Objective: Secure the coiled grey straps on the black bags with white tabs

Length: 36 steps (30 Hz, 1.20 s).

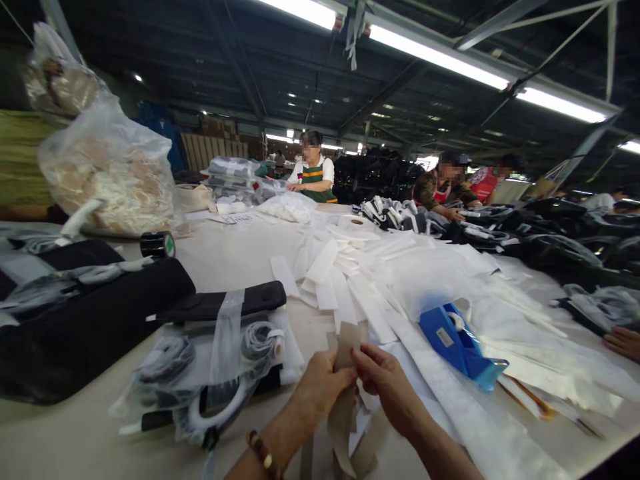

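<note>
A beige fabric-like strip [349, 339] stands upright between my hands, its lower part hanging in folds towards the table's near edge. My left hand [323, 381] is closed round it, thumb pressed on the front. From the other side, my right hand [384, 375] pinches the strip with thumb and fingertips. Just left of my hands lies a plastic-wrapped bundle [187, 370] with coiled grey cords, topped by a flat black padded piece [255, 298] with a pale band around it. Beyond my hands, flat white strips [325, 273] are heaped loosely.
On the right a blue tape dispenser [453, 343] sits among white plastic sheets [530, 340]. A long black case [100, 327] and a roll of black tape [158, 245] lie left. Behind stands a big clear bag [110, 163]. Several co-workers, including one person [315, 175] opposite, are around the table.
</note>
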Each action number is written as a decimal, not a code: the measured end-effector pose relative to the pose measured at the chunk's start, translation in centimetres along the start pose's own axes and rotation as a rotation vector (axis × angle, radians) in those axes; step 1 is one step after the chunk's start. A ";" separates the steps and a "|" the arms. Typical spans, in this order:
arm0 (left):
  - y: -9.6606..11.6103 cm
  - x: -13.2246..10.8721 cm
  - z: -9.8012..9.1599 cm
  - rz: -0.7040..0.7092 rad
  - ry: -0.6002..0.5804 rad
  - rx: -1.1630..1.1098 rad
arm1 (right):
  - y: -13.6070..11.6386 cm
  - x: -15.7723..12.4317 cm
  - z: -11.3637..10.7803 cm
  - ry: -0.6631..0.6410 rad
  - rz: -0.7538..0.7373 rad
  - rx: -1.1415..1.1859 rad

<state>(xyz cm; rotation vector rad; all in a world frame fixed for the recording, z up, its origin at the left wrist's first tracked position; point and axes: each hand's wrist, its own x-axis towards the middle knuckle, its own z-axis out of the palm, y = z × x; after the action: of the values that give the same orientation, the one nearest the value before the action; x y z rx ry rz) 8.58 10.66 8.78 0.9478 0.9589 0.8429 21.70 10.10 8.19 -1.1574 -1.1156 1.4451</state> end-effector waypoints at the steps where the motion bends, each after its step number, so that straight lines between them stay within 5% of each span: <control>1: -0.3 -0.1 0.3 -0.011 -0.014 0.017 | 0.0 0.2 0.4 -0.019 0.011 0.013; 11: -3.3 -1.3 0.2 0.047 -0.139 -0.088 | -0.4 0.6 0.5 -0.057 0.055 0.070; 20: -4.0 -0.8 0.2 0.006 -0.119 -0.048 | -0.3 0.2 0.6 -0.154 0.037 0.025; 28: -3.3 -1.8 0.1 -0.061 -0.106 -0.108 | -0.6 0.6 0.5 -0.003 0.034 0.070; 36: -2.7 -4.4 -0.9 -0.137 -0.238 -0.139 | -0.7 1.3 0.0 0.142 0.074 0.202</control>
<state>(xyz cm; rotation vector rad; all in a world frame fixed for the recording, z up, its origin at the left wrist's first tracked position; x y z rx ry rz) 6.65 6.03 7.26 0.8318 0.7412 0.6562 21.68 11.44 8.69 -1.1475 -0.8166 1.4714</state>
